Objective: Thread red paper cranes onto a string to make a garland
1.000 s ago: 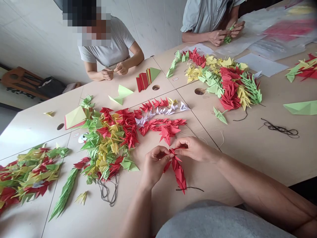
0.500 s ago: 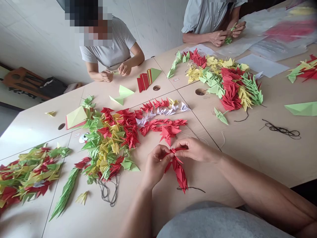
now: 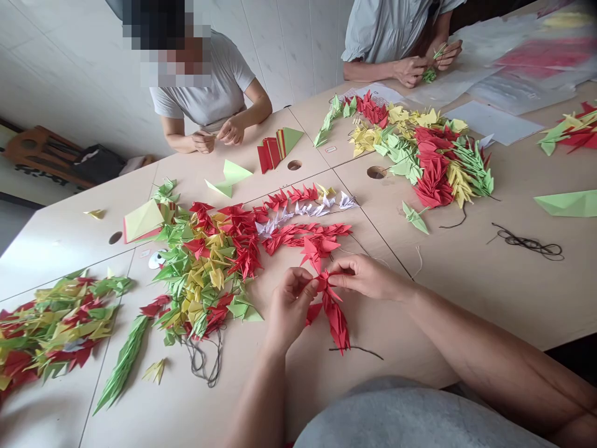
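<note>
Between my hands is a red origami crane (image 3: 323,281), its folded paper pinched from both sides. My left hand (image 3: 295,303) grips its left edge with thumb and forefinger. On the other side my right hand (image 3: 364,277) pinches the right part. Below hangs a stack of red folded cranes (image 3: 336,320), resting on the table with a dark string (image 3: 359,350) at its lower end. Just above my fingers a red paper crane (image 3: 319,250) lies at the end of a red strand. The crane's middle is partly hidden by my fingertips.
A heap of green, yellow and red cranes (image 3: 205,274) lies left of my hands, another pile (image 3: 56,323) farther left. Strung cranes (image 3: 433,165) and a black cord bundle (image 3: 532,241) lie right. Across the table, two people fold paper; one's hands (image 3: 217,138) are at upper left.
Both my hands have risen slightly, still pinching the red crane. The red stack below has shifted up a little. The person across has moved their hands closer together.
</note>
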Available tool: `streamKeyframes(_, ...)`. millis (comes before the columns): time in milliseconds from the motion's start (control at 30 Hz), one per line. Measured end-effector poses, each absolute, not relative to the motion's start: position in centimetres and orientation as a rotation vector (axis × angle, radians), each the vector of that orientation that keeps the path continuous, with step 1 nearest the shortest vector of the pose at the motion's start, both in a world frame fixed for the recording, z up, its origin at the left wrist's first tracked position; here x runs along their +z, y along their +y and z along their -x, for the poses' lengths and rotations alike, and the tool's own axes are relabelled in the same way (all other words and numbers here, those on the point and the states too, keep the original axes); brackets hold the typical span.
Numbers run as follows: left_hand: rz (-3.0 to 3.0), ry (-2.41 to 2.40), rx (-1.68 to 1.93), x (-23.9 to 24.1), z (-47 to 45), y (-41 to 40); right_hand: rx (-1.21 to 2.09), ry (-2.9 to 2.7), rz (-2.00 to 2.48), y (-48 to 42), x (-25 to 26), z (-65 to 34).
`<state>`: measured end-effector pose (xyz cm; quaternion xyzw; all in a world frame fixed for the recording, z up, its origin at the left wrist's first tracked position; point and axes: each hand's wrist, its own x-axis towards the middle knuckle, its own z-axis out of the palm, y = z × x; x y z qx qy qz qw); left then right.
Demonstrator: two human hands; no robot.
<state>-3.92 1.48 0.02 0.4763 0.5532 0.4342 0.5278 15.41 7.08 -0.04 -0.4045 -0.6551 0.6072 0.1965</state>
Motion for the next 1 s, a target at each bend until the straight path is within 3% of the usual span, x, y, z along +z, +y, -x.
streamKeyframes(367,-1.369,1.364,0.926,0.74,3.2,0.79,1.908,-1.494,1.033,6.83,0.31,-15.03)
streamKeyframes(767,-1.299,1.274,0.89,0.94,3.28,0.58,1.872,-1.13,1.065,7.38,-0.38,-15.25)
streamKeyframes(1000,-1.107,1.3,0.993,0.22,3.27,0.77,1.892,-1.279,1.071,7.13,-0.33,-15.06)
